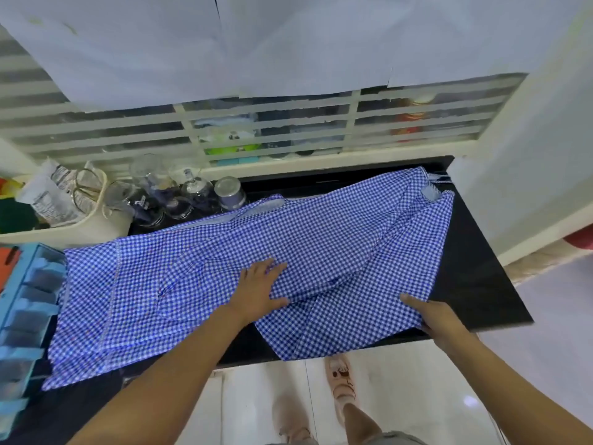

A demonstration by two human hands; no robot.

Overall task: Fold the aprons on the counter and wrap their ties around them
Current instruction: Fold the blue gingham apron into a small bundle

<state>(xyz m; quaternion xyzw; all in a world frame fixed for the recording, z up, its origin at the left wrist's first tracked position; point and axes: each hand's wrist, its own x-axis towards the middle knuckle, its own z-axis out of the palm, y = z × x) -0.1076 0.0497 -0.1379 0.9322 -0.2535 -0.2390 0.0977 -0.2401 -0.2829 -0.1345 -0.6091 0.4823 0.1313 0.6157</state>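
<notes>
Left hand (pixel 261 289): flat, palm down, fingers straight, slightly spread, pointing far, pressing the apron (pixel 321 226). Right hand (pixel 441 319): near right, thumb atop the apron's edge, fingers hidden beneath. Both forearms bare, reaching from the near side.

Black counter (pixel 475 268) before me | blue checked apron (pixel 224 252) spread across it | upturned glasses (pixel 179 194), steel cup (pixel 229 192) behind | cream basket (pixel 90 226), blue tray (pixel 29 300) left

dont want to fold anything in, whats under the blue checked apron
The black counter, showing at its right and far edges. The left hand lies flat on top; the right hand holds the apron at its near edge. Anything else beneath the cloth is hidden.
</notes>
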